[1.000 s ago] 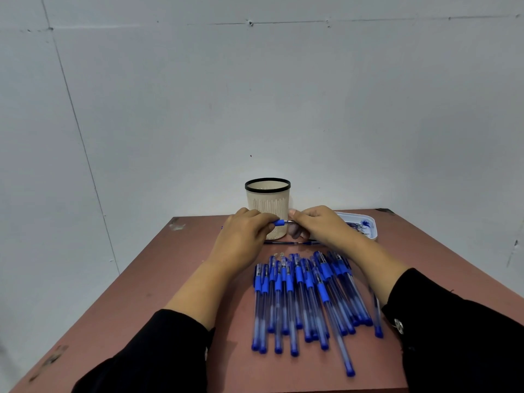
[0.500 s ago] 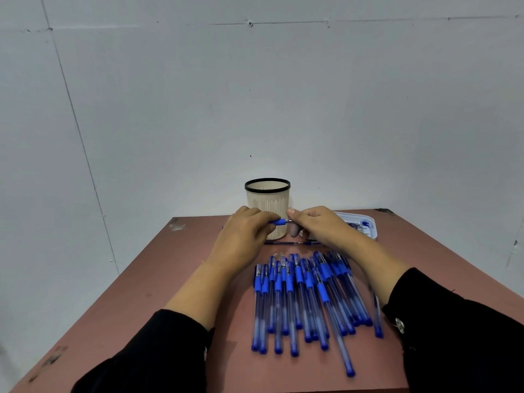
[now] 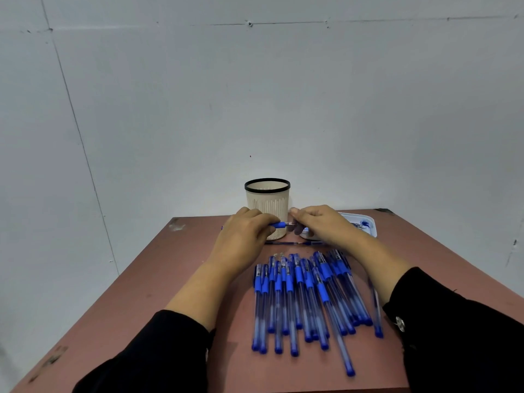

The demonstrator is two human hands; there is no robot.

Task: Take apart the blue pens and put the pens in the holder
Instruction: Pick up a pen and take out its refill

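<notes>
Change across the interval is minimal. The left hand (image 3: 243, 236) and right hand (image 3: 320, 225) hold the same blue pen (image 3: 279, 224) in front of the holder (image 3: 268, 199), as before. The exposed blue section between the two hands, at the 12 o'clock end of the counter (image 3: 158, 282), appears marginally longer than one second ago. The right thumb tip sits slightly closer to the holder.
</notes>
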